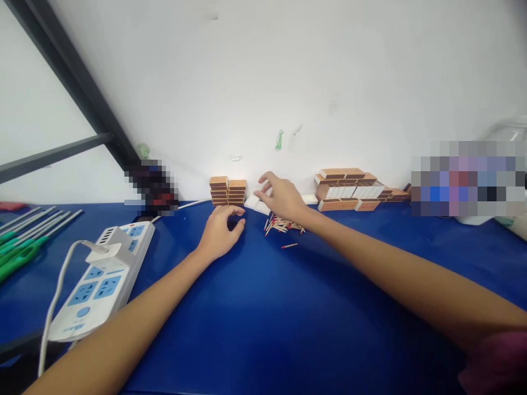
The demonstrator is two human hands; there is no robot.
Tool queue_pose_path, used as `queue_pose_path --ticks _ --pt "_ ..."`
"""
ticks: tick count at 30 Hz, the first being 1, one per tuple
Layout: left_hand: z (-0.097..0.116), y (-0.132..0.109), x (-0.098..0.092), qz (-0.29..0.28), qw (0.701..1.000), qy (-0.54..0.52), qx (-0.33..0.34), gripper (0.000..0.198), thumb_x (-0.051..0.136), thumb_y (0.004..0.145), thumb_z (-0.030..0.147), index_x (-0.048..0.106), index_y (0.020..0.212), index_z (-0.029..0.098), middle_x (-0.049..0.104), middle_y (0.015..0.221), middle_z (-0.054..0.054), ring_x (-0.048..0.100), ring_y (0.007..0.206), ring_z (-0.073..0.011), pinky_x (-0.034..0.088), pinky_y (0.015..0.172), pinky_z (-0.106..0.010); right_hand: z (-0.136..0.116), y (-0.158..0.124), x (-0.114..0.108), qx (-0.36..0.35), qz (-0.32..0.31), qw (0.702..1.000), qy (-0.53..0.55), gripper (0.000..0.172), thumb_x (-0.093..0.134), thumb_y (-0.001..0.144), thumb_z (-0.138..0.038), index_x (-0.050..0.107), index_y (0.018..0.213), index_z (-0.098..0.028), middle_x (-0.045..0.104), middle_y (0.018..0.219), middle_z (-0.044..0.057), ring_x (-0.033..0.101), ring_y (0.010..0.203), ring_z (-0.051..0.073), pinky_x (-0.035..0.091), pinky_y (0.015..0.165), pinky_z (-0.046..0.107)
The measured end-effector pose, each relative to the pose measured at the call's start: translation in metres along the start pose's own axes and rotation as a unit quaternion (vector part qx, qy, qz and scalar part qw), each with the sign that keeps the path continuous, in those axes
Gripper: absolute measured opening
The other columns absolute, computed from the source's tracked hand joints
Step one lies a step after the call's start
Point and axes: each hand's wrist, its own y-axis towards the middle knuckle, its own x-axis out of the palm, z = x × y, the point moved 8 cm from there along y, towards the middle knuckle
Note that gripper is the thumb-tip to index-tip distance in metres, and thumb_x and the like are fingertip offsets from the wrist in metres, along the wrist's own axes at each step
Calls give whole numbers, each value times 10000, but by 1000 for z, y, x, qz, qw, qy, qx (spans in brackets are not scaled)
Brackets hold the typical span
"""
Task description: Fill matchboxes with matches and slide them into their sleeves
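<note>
My left hand (220, 233) rests at the blue tabletop, fingers curved and thumb apart, holding nothing I can see. Just behind it are two short stacks of matchboxes (228, 191), standing side by side against the wall. My right hand (283, 196) hovers above a loose heap of red-tipped matches (283, 224), its fingers bent and apart with nothing visible between them. Flat white pieces (258, 204), perhaps matchbox trays, lie behind the heap, partly covered by my right hand. One single match (289, 246) lies nearer to me.
A larger pile of matchboxes (346, 204), some with white sides, stands right of my right hand. A white power strip (140, 241) with a plugged-in charger (113, 249) lies at left. Beyond it are green-handled metal rods (24, 249). Blurred items (465, 181) stand far right.
</note>
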Motion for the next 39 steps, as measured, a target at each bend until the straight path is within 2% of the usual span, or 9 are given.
queue_pose_path --ticks 2,5,10,13,17,25,30,34,39 --pt "5 -2 1 -11 1000 3 12 161 640 934 226 721 1074 220 771 1091 -53 663 1075 -258 555 964 -432 16 -19 -25 -12 -2 999 -48 124 636 962 -331 679 929 -221 786 881 57 674 700 203 445 678 345" --pt "15 -7 3 -26 999 11 38 155 627 953 226 725 1073 214 771 1051 -53 664 1048 -248 557 945 -420 47 -54 -63 -11 0 996 -85 203 614 944 -350 675 796 -224 737 734 31 650 635 189 417 609 316" --pt "34 -18 8 -51 994 8 94 130 616 972 204 732 1027 217 776 1008 -34 662 989 -222 549 907 -395 100 -104 -128 35 64 980 -185 303 594 937 -464 676 765 -229 674 622 27 611 547 207 371 553 314" --pt "41 -22 6 -53 994 1 99 121 618 986 212 737 960 220 762 912 -18 657 910 -202 543 846 -367 136 -110 -157 100 26 960 -259 296 593 906 -449 706 746 -228 707 655 51 645 600 242 385 582 330" --pt "45 -25 5 -60 994 -4 88 125 626 988 225 746 956 225 749 863 -9 652 855 -187 531 760 -330 182 -112 -212 229 120 896 -362 296 599 903 -411 779 952 -180 776 809 125 674 709 295 388 622 360" --pt "51 -32 11 -88 990 -16 106 115 633 983 208 747 978 219 746 864 -8 651 852 -177 537 770 -334 261 -122 -217 337 84 868 -355 378 681 878 -425 813 1061 -121 784 863 180 575 633 252 354 622 355" --pt "58 -33 8 -88 989 -18 118 120 635 983 198 751 1007 216 739 850 -9 650 860 -181 539 781 -340 233 -123 -223 332 165 837 -403 324 724 841 -346 821 1064 -131 764 798 168 516 551 220 331 602 360" --pt "58 -34 11 -105 986 -20 128 126 648 967 179 763 992 225 735 850 -9 649 858 -182 536 779 -338 150 -121 -228 136 342 847 -384 291 599 905 -270 767 1101 -136 718 680 91 624 591 207 431 683 331" --pt "47 -34 13 -115 986 31 113 94 678 960 214 764 998 224 715 857 -14 626 846 -192 526 753 -331 117 -121 -214 79 346 870 -341 264 588 870 -308 755 1006 -156 681 629 51 668 587 190 465 686 305"
